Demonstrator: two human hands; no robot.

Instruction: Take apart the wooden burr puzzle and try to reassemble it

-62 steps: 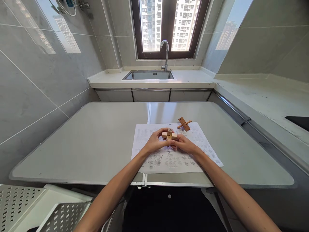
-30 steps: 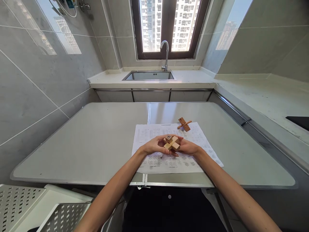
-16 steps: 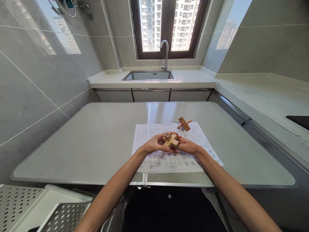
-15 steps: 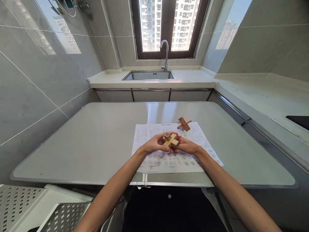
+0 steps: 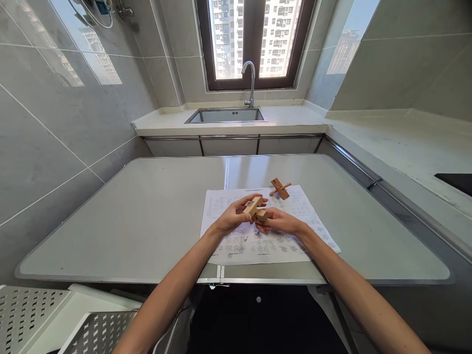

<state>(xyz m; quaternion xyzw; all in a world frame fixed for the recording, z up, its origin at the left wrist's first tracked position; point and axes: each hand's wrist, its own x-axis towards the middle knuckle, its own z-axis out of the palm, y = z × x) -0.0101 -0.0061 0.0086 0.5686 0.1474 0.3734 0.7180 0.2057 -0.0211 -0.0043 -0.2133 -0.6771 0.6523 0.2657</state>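
Note:
Between my two hands is a light wooden interlocking puzzle (image 5: 253,206) made of crossed square bars, with a dark mark on one face. My left hand (image 5: 236,214) is closed around its left side, thumb at the near edge. From the right, my right hand (image 5: 277,220) grips the lower bar, fingers curled beneath. Both hands hover over a printed paper sheet (image 5: 224,246) covered with small diagrams. Past my right hand, a darker wooden piece (image 5: 280,189) with a thin rod across it lies at the sheet's far edge.
The sheet lies on a pale folding table (image 5: 110,226) with a centre seam. Behind it are a counter with a sink (image 5: 224,115) and a faucet (image 5: 252,83) under a window. White perforated plastic panels (image 5: 33,309) stand at lower left. A side counter (image 5: 398,132) runs along the right.
The wooden puzzle has been turned in my hands, and a long bar now slants upward with its marked face showing. My right hand has shifted slightly lower on it.

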